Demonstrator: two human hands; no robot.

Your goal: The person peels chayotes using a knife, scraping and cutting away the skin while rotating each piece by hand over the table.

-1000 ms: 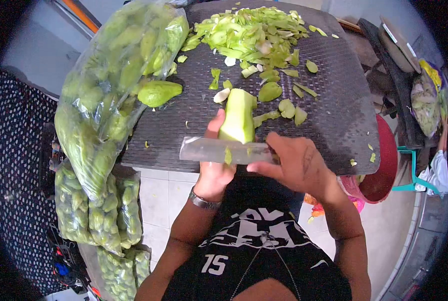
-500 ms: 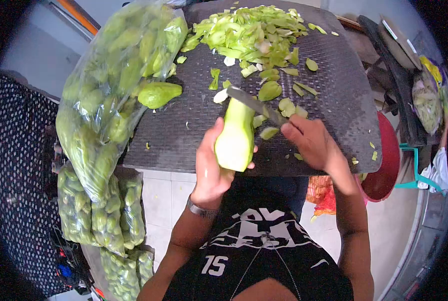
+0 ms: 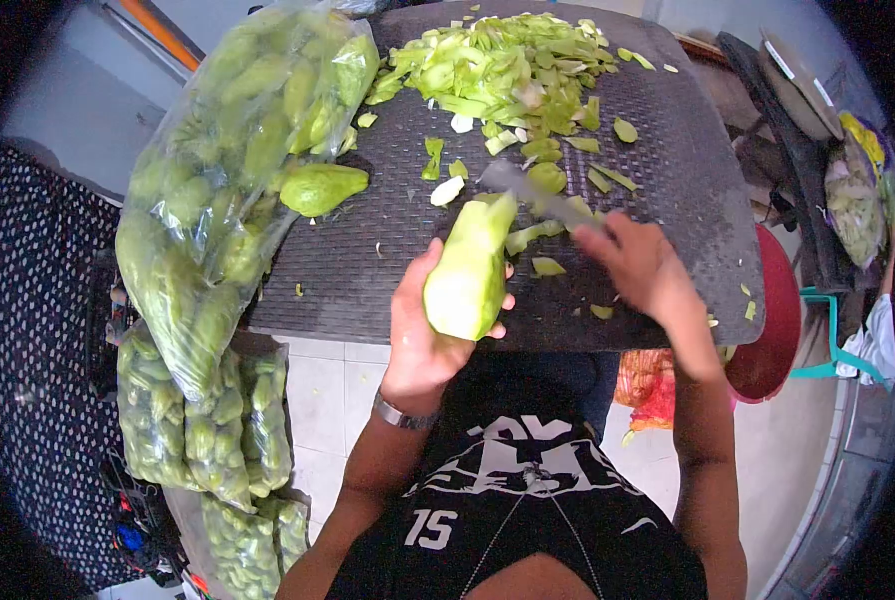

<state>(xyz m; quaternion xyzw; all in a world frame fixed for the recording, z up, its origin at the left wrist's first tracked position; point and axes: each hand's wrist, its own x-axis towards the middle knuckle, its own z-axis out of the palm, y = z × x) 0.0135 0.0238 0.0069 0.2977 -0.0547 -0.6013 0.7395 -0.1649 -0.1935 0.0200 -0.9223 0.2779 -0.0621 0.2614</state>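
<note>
A pale, mostly peeled chayote (image 3: 464, 280) rests in my left hand (image 3: 417, 325), thumb on one side and fingertips showing on the other. My right hand (image 3: 639, 262) is closed around the handle of a knife (image 3: 527, 190). The blade is blurred by motion and lies just beyond the chayote's narrow end; whether it touches cannot be told. Cut slices and peel pieces (image 3: 547, 267) are scattered on the table near the blade. One unpeeled chayote (image 3: 323, 189) lies to the left, beside a big clear bag of chayotes (image 3: 207, 190).
A heap of green peelings (image 3: 507, 65) covers the far part of the dark woven-pattern table (image 3: 667, 190). Smaller filled bags (image 3: 152, 420) stand at lower left. On the right are a red basin (image 3: 767, 320), a teal stool (image 3: 817, 330) and a red net sack (image 3: 644, 390).
The knife has moved slightly right and away from the chayote's top, blurring. The chayote has tilted a little, its narrow end now leaning right.
</note>
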